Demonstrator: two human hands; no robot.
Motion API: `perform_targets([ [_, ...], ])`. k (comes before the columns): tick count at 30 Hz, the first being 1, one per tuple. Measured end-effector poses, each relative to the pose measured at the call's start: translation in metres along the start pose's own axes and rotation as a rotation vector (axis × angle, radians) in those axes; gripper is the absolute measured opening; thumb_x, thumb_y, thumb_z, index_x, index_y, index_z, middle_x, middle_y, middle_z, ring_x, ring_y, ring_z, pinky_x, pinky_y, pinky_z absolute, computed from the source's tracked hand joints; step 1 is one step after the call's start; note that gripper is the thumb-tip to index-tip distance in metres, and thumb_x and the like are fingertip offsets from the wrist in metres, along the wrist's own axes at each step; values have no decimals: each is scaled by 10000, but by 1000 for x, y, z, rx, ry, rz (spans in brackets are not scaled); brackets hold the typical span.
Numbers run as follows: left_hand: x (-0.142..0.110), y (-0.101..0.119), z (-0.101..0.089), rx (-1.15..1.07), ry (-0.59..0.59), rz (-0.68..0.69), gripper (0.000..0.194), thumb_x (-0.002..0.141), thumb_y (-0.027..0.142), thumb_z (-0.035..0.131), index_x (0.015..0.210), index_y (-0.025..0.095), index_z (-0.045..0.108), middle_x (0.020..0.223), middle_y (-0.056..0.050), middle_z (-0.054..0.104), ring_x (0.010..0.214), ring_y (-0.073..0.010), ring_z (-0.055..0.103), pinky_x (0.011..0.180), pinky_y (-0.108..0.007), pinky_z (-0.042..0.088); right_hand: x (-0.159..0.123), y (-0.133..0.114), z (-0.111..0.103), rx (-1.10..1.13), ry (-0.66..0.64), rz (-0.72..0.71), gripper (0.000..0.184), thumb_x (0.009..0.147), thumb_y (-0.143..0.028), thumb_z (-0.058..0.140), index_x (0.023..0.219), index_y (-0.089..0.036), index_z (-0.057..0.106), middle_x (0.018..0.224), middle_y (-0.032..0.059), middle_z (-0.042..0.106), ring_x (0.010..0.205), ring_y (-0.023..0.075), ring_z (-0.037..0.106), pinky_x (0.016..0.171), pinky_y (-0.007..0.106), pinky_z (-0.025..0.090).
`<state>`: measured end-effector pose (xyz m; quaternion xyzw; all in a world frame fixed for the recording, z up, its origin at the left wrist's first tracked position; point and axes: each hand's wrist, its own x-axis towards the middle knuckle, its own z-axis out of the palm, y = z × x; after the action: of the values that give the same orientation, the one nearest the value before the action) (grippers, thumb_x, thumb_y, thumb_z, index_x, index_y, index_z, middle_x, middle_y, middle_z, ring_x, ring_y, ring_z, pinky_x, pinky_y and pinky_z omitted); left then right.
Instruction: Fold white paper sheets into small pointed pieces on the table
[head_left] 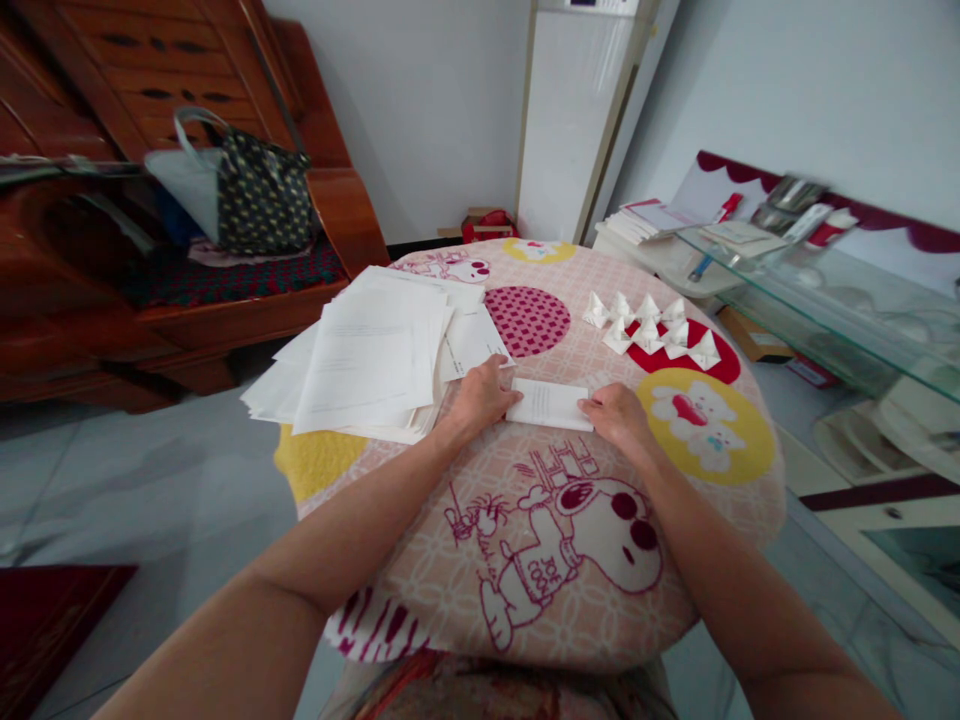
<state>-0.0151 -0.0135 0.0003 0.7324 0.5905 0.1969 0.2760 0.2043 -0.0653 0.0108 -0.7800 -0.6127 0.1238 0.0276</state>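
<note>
A folded sheet of paper (551,404) lies flat on the patterned tablecloth (465,540), wider than it is tall, with faint print on its upper face. My left hand (484,398) pinches its left end, thumb on top. At the opposite end, my right hand (616,412) grips the paper the same way, its thumb over the edge. Just left of my left hand spreads a stack of printed sheets (367,350), loosely fanned. Beyond my right hand stand several small folded paper pieces (649,333) with pointed tops, in two rows.
To the right is a glass shelf (825,310) holding papers, metal containers and a red cup. At the left, a wooden bench (247,310) carries a dark patterned bag (264,195). A tall white cabinet-like unit (577,110) stands by the far wall.
</note>
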Motion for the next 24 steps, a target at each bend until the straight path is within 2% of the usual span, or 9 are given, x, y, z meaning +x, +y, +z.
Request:
perform_targets([
  [3, 0, 0, 0, 12, 1, 5, 595, 824, 216, 727, 1389, 143, 555, 897, -53, 758, 879, -205, 729, 874, -297, 536, 1, 1, 1, -1, 2, 1, 361, 950, -364, 550, 770, -157, 784, 766, 116, 743, 748, 211, 670, 615, 279, 394],
  [7, -2, 0, 1, 74, -4, 65, 455, 838, 221, 714, 1281, 160, 631, 917, -72, 749, 945, -233, 716, 908, -328, 533, 2, 1, 2, -2, 1, 0, 353, 942, -368, 557, 781, -157, 789, 794, 125, 752, 766, 217, 678, 619, 283, 396],
  [9, -2, -1, 3, 109, 16, 139, 427, 840, 181, 695, 1263, 167, 638, 997, -89, 743, 997, -240, 701, 939, -352, 531, 2, 1, 1, -6, 0, -5, 348, 940, -366, 559, 788, -155, 792, 804, 129, 756, 771, 215, 679, 622, 284, 393],
  [12, 1, -3, 5, 96, 29, 308, 456, 802, 54, 656, 1237, 189, 654, 1233, -106, 694, 1155, -227, 653, 1016, -359, 515, 1, -1, 0, -15, -3, -8, 343, 940, -366, 561, 798, -157, 793, 815, 125, 762, 769, 206, 676, 621, 282, 383],
  [14, 4, -5, 7, 47, -31, 429, 446, 794, -16, 594, 1158, 220, 698, 1292, -73, 680, 1214, -193, 629, 1059, -336, 495, 0, -2, -1, -21, -2, -7, 343, 941, -367, 559, 802, -158, 795, 821, 125, 766, 769, 206, 675, 619, 284, 379],
  [16, 8, -6, 9, -1, -127, 526, 461, 813, -48, 526, 1090, 254, 736, 1258, -27, 711, 1200, -156, 641, 1076, -316, 485, -1, -3, -2, -28, 6, -1, 347, 942, -374, 559, 807, -161, 797, 829, 129, 769, 777, 211, 677, 618, 288, 378],
  [19, 9, -6, 10, -13, -203, 587, 430, 869, -4, 521, 1088, 273, 767, 1266, -19, 725, 1177, -156, 664, 1077, -317, 489, -1, -2, -2, -25, 28, 17, 342, 935, -398, 573, 813, -170, 796, 844, 128, 771, 791, 218, 681, 614, 294, 375],
  [22, 5, -1, 11, 54, -215, 578, 315, 923, 132, 593, 1166, 234, 766, 1338, -76, 690, 1193, -201, 664, 1082, -346, 494, -1, -1, -1, -3, 39, 35, 342, 924, -419, 588, 803, -172, 790, 838, 125, 769, 790, 222, 682, 603, 299, 365],
  [24, 1, 2, 14, 108, -207, 569, 317, 938, 213, 623, 1229, 210, 747, 1384, -108, 659, 1233, -232, 644, 1103, -375, 484, -1, 0, 1, 7, 49, 32, 341, 919, -425, 596, 794, -171, 786, 833, 123, 767, 782, 220, 682, 599, 299, 362],
])
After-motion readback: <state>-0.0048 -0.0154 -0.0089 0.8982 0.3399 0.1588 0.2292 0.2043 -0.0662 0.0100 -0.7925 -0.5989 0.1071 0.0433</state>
